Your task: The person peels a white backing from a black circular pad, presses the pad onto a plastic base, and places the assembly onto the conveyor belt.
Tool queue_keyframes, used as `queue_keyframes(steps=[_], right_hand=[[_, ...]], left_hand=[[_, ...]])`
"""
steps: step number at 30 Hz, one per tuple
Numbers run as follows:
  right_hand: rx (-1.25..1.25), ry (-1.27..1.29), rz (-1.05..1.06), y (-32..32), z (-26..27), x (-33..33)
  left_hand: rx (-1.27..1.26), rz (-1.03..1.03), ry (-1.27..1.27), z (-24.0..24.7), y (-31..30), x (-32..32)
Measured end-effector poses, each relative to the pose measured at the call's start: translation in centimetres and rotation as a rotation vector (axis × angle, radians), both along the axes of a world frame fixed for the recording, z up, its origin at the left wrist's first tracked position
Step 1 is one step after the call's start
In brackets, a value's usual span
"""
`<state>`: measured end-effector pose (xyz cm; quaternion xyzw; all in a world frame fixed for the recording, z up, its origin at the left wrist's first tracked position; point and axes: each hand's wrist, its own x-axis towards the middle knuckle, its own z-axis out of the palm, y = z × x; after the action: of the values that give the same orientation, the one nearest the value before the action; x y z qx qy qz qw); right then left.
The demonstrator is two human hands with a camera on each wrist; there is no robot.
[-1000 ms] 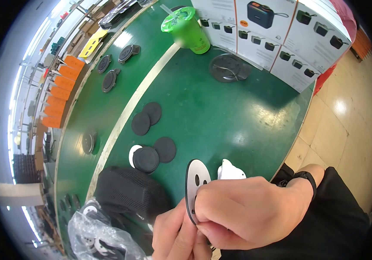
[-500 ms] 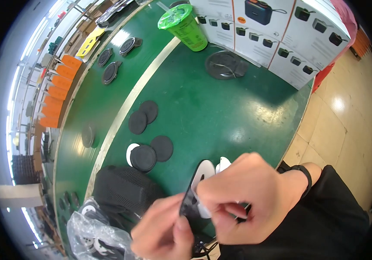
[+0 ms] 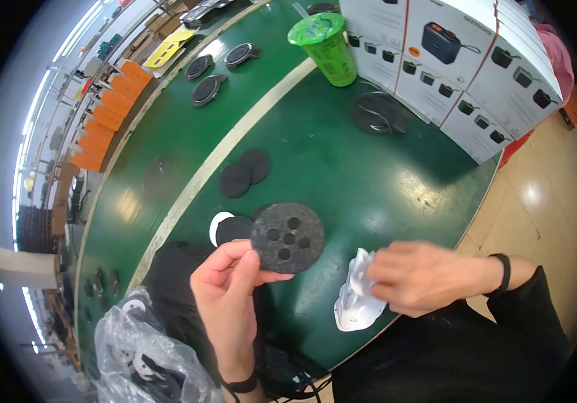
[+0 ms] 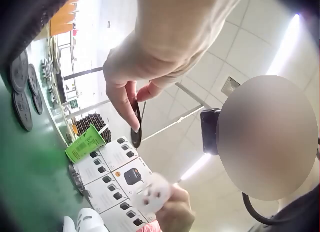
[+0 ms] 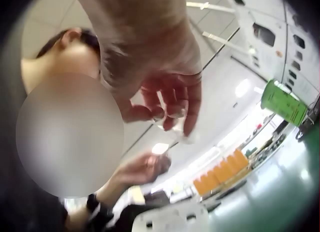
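Note:
My left hand (image 3: 228, 289) pinches a round black foam pad (image 3: 311, 227) by its edge between thumb and fingers. The pad has several round holes and its dark face is turned up toward the head camera. To the right, my right hand (image 3: 429, 279) holds a thin white backing sheet (image 4: 162, 184), round with holes, which shows clearly in the left wrist view. That hand is over a small heap of crumpled white sheets (image 3: 359, 312) near the table edge. In the right wrist view its fingers (image 5: 192, 109) curl around something white and blurred.
Black discs (image 3: 235, 180) lie on the green table (image 3: 342, 174), some partly behind the pad. A clear plastic bag (image 3: 110, 342) and a black mesh-covered object (image 3: 167, 279) are at the lower left. A green cup (image 3: 332, 57) and printed white boxes (image 3: 423, 87) stand at the back.
The hands have come apart. The white backing has come off the pad and moved right with my right hand; my left hand has raised the pad, dark face showing.

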<state>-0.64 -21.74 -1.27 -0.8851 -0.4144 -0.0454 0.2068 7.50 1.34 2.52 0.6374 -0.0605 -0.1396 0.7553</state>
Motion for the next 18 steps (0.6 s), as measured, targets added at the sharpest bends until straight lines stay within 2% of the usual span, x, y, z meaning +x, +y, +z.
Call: queue_keyframes(steps=[1, 4, 6, 10, 13, 16, 17, 18], right_hand=[[-0.118, 0.005, 0.041, 0.7, -1.2, -0.3], [-0.027, -0.026, 0.020, 0.5, -1.3, 0.2], [0.079, -0.031, -0.042, -0.5, 1.8, 0.9], [0.131, -0.532, -0.266, 1.0, 4.4, 2.3], [0.135, -0.595, -0.292, 1.8, 4.2, 3.9], [0.081, -0.562, -0.345, 0.9, 3.6, 3.5], [0.071, -0.550, -0.365, 0.5, 3.7, 3.5], [0.209, -0.510, -0.431, 0.4, 3.7, 3.8]], left_hand=[[0.004, -0.022, 0.023, 0.0, 0.0, 0.2], [0.020, -0.071, 0.090, 0.2, -0.6, 0.5], [-0.060, -0.114, 0.151, 0.2, -0.6, 0.5], [-0.085, -0.172, 0.267, 0.2, -1.5, 0.8], [-0.167, -0.231, 0.319, 0.4, -2.1, 0.5], [-0.024, -0.393, 0.313, 0.6, -2.5, 0.9], [0.165, -0.541, 0.205, 0.9, -2.2, 2.6], [0.357, -0.687, 0.096, 1.3, -1.6, 5.3]])
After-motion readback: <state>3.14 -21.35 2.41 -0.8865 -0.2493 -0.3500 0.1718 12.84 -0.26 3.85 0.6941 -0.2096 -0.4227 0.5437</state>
